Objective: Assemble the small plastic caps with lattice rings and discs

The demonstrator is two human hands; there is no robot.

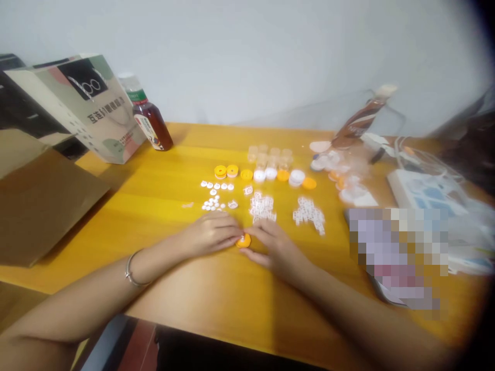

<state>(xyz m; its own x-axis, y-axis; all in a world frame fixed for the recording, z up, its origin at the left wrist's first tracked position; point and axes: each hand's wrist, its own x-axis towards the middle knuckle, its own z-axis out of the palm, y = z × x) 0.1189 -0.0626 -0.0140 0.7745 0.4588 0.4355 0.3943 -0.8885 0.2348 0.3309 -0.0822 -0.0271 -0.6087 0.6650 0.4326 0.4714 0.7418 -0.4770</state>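
Low over the front middle of the table, a small orange round cap [244,241] sits between my two hands, with a tiny whitish spot on its top that is too blurred to name. My left hand [212,233], bracelet on its wrist, has its fingers pressed together at the cap's left edge. From the other side my right hand [279,250] grips it, index finger behind and thumb in front. Just beyond lie small white discs [211,204], a pile of white cut-out pieces [263,207] and a second such pile [308,212].
Orange and white round caps [246,175] form a row, with clear little cups [275,156] behind. Left are a cardboard box [50,201], a paper bag [102,111] and a drink bottle [154,126]. A brown bottle [358,123], plastic bags [358,178] and a blurred-out flat device [390,257] occupy the right.
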